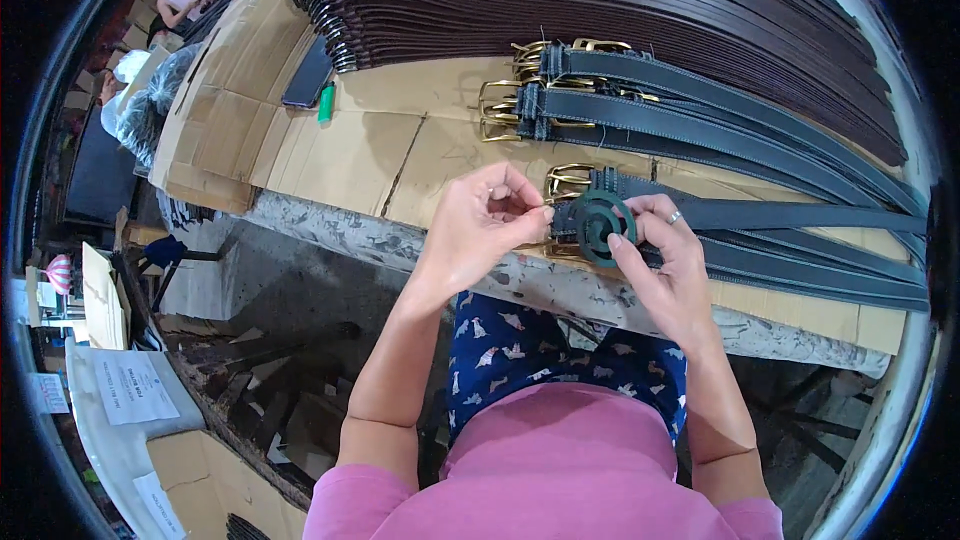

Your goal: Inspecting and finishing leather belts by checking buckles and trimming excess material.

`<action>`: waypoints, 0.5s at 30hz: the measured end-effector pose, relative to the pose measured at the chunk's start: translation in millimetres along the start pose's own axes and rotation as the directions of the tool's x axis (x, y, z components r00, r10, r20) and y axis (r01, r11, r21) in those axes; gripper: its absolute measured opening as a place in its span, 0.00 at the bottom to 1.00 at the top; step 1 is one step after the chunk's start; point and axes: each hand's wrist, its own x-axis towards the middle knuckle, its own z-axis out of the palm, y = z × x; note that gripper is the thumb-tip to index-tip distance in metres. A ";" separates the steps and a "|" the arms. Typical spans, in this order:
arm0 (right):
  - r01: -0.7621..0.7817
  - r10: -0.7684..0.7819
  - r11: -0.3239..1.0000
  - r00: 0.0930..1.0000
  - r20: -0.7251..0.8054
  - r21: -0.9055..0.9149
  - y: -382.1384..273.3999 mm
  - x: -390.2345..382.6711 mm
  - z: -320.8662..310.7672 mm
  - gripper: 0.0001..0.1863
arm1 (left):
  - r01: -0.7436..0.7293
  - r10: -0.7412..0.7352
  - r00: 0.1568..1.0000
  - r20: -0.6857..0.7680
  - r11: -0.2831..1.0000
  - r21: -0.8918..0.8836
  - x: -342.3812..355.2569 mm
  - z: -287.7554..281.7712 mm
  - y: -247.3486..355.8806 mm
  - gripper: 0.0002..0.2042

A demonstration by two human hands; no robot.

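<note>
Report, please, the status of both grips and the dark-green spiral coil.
Right grip on dark-green spiral coil. Left grip fingertips pinched, contents unclear. Black stitched belts behind, partly covered.

Left hand (478,215) pinched, right hand (668,258) curled nearby.

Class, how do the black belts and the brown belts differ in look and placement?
The black belts have gold-coloured buckles; the brown belts have darker, greyish ones. The black belts lie in a few groups, the brown belts in one large packed row. The black belts lie nearer the person, the brown belts farther away. Both are long, with buckles toward the left.
</note>
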 end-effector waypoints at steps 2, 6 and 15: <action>0.004 -0.004 0.999 1.000 0.014 0.034 1.5 -2.1 0.9 0.13 | -0.013 0.013 1.000 -0.020 1.000 -0.001 -5.6 -2.4 -0.8 0.06; 0.014 -0.014 1.000 0.998 0.058 0.013 -0.5 -3.5 0.0 0.12 | -0.049 0.048 0.999 -0.017 0.998 -0.048 -12.2 -4.6 -6.2 0.07; 0.062 -0.061 0.998 0.996 0.058 -0.011 0.7 -5.2 3.3 0.11 | -0.045 0.044 0.999 -0.017 0.995 -0.092 -13.4 -3.6 -6.0 0.07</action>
